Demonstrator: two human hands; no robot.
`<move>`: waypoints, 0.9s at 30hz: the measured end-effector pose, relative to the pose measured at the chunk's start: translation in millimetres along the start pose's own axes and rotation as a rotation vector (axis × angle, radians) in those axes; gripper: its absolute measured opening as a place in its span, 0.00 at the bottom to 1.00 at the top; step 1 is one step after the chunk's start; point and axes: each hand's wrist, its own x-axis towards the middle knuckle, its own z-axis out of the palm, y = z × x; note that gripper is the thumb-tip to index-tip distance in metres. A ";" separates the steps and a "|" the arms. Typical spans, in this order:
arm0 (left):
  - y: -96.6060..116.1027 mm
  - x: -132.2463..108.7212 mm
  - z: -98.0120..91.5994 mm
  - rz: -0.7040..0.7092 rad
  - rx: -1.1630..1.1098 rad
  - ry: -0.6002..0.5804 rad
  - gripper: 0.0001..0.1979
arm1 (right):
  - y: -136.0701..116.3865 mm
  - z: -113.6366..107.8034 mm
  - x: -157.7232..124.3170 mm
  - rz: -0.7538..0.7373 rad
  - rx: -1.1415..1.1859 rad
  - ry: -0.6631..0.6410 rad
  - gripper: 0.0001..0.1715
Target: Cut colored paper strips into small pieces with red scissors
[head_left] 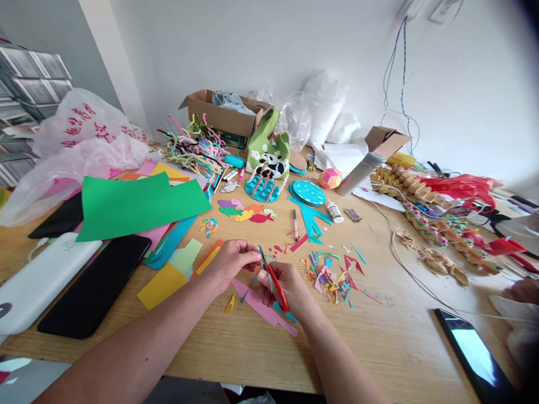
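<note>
My right hand (290, 286) is closed around the red-handled scissors (275, 285), whose blades point up and away from me. Just left of the blade tips, my left hand (236, 259) is closed in a pinch; whatever sits between its fingertips is too small to make out. Under and beside the hands lie a pink paper strip (259, 307) and a small yellow scrap (229, 303). Tiny red paper dots (275, 248) rest beyond the scissors. Farther back are several coloured paper fish (246, 214) and a small heap of confetti bits (209, 227).
Paper offcuts (330, 275) are piled right of my hands. Green paper (143, 205) tops a stack at left, beside a black phone (96, 286) and a white power bank (46, 280). Behind stand a panda bag (269, 151) and a grey bottle (362, 173). Another person's hand (522, 293) shows at right.
</note>
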 end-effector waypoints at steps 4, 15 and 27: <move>0.8 -0.4 -0.3 -0.004 -0.006 -0.017 0.08 | -2.2 0.1 0.0 0.017 -0.006 -0.001 0.27; 0.8 0.2 -1.1 -0.016 -0.025 0.031 0.08 | 1.3 -1.7 -0.6 -0.010 -0.008 -0.023 0.25; 3.1 -1.4 -0.6 -0.021 -0.037 0.010 0.08 | -1.8 -1.5 -1.7 -0.005 -0.026 -0.028 0.28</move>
